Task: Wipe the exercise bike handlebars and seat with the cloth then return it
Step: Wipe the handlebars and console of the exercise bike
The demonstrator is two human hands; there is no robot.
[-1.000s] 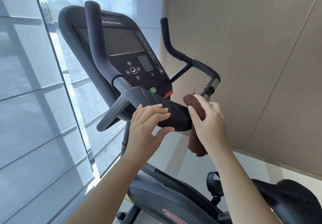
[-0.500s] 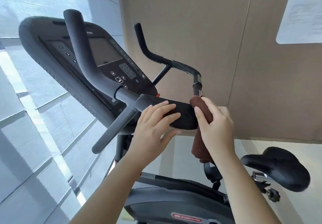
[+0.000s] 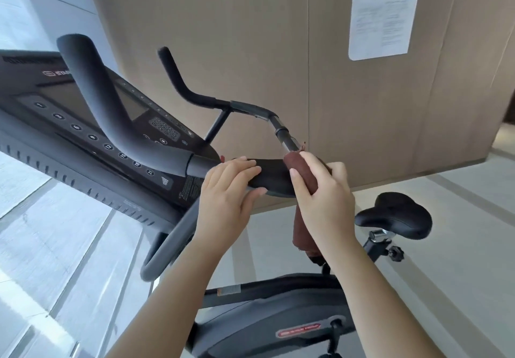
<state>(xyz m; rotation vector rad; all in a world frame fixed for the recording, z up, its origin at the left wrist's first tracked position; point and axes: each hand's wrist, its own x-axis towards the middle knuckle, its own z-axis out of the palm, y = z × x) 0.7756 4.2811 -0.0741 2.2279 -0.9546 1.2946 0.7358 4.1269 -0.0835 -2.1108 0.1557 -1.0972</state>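
2 grips: left hand point(image 3: 225, 194) clasps handlebar pad point(image 3: 274, 176), right hand point(image 3: 324, 201) squeezes cloth point(image 3: 296, 163) over pad's end.

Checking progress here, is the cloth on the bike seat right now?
No, the right hand grips the brown cloth at the handlebar, and the seat lies bare.

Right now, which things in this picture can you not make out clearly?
Head view only.
- Middle of the cloth: hidden under the grip of the right hand.
- Print on the wall notice: too small to read.
- Left part of the console: cut by the frame edge; its brand name is partly behind the handlebar.
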